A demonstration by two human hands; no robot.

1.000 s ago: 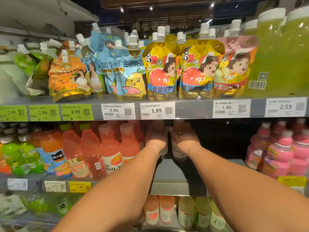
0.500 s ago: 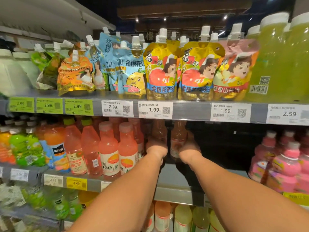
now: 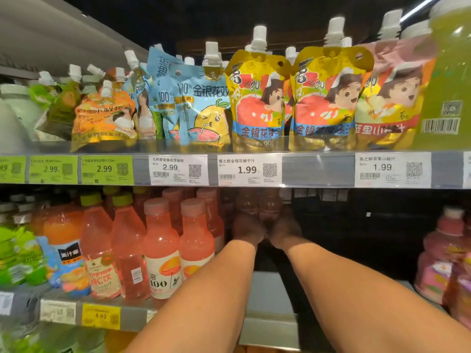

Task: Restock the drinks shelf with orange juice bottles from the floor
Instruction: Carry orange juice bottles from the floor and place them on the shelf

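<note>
Moved: both arms reach further in than a second ago; the bottles sit deeper back in the shadow and the view has come closer to the shelf.
Forearms: side by side over the bare shelf floor (image 3: 267, 296), near the camera.
Left hand (image 3: 247, 229): wrapped round the base of the left bottle (image 3: 246, 203), in the dark.
Right hand (image 3: 285, 229): same on the right bottle (image 3: 269, 203); fingers hidden.
Bottles: upright, touching each other, at the back of the gap.
Neighbours: pink bottles (image 3: 178, 248) just left, pink jugs (image 3: 443, 256) well right.
Done: two bottles nearly placed, not released.
Left: wide dark gap (image 3: 356, 238) right of the hands looks unfilled; floor stock not in view.
</note>
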